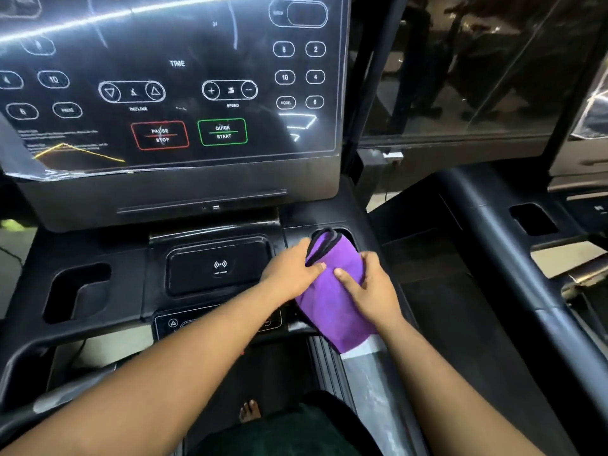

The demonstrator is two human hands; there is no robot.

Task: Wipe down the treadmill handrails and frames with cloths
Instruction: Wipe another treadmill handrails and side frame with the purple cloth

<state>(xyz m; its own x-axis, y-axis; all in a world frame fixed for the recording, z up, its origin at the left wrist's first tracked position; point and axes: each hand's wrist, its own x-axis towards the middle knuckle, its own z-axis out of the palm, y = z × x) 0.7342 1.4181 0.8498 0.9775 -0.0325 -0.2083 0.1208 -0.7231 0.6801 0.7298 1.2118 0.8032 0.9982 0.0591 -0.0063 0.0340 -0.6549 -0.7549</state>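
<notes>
Beside charging pad (217,266), both hands grip purple cloth (332,301) over cupholder (347,233).

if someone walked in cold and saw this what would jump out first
The purple cloth stands out against the black treadmill: both hands hold it at the right cup holder, the left hand pinching its dark-edged top, the right hand gripping its side. Above, the glossy console panel fills the upper left, with a red PAUSE STOP button beside a green QUICK START button.
</notes>
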